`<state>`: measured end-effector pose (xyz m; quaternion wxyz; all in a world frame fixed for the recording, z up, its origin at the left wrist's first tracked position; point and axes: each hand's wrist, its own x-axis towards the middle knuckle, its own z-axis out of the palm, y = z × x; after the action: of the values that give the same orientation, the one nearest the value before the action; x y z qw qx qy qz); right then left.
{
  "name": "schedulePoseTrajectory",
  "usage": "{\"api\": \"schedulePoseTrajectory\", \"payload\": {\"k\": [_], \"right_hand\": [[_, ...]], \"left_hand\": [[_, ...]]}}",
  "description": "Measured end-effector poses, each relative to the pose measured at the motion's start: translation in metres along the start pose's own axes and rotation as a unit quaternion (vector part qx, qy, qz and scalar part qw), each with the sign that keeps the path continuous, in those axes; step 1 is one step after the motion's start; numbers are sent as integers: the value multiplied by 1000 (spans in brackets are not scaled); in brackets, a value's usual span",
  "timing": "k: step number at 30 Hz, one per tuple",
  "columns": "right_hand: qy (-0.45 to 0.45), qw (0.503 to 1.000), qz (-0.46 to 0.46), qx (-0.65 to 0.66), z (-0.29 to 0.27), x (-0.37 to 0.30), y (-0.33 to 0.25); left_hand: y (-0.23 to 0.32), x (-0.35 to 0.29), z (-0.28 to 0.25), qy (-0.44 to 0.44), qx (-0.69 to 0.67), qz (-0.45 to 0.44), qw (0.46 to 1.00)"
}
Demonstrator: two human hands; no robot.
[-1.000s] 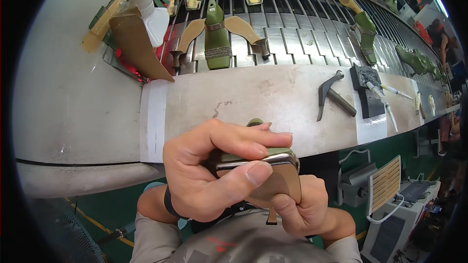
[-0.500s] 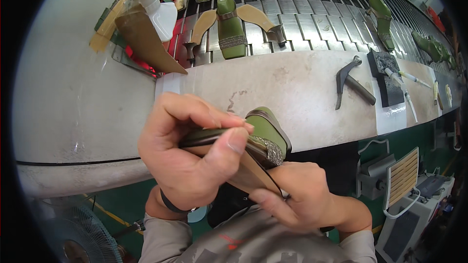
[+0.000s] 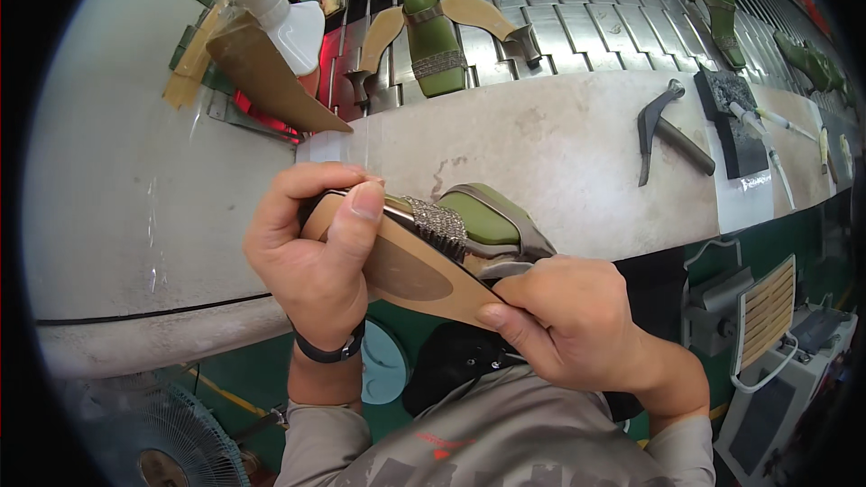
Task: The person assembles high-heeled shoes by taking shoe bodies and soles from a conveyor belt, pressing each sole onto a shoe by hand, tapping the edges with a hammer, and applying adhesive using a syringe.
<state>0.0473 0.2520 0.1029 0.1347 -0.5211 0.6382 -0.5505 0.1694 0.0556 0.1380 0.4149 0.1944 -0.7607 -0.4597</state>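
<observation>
Change: sandal (image 3: 433, 248) now turned sole-up since earlier frame.
Left hand (image 3: 311, 257): I see fingers clamped on heel end.
Right hand (image 3: 568, 329): fingers pinch sole tip, off bench (image 3: 559, 140) front edge.

Olive-green shoe (image 3: 478, 221), tan sole (image 3: 410, 266) (glittery silver strap (image 3: 437, 221)).
</observation>
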Motion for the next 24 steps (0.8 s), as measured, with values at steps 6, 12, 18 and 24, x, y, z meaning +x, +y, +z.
{"api": "schedulePoseTrajectory", "payload": {"k": [6, 12, 18, 24], "right_hand": [[-15, 998, 23, 48, 6, 5, 22], [17, 999, -33, 27, 14, 7, 25], [20, 999, -6, 42, 3, 10, 19], [-77, 991, 106, -4, -14, 12, 12]], "left_hand": [[-7, -3, -4, 15, -36, -37, 999], [-11, -2, -6, 28, -49, -30, 998], [-10, -3, -4, 23, -53, -23, 998], [0, 0, 4, 10, -41, -20, 999]]}}
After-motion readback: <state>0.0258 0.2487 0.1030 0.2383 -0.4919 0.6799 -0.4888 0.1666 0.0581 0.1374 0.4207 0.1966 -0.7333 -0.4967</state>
